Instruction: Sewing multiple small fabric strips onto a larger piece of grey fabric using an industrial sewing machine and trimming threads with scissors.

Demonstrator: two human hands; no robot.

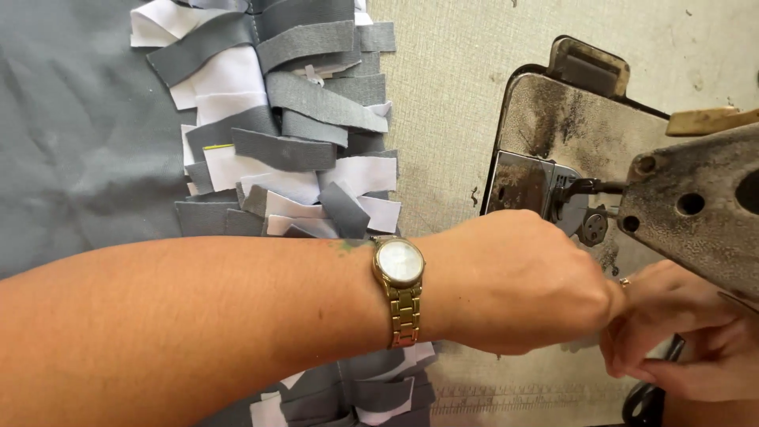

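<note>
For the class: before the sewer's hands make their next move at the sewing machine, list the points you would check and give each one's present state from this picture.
1. Left hand clear of the needle area: cannot tell, it hides that spot.
2. Right hand close under the machine head: ok, beside the left.
3. Piece being held: cannot tell, both hands hide it.
4. Grey and white fabric strips within reach: ok, stacked beyond the left forearm.
5. Wristwatch clear of the machine: ok, well to its left.
6. Scissors placement: cannot tell, only dark handles show under the right hand.
</note>
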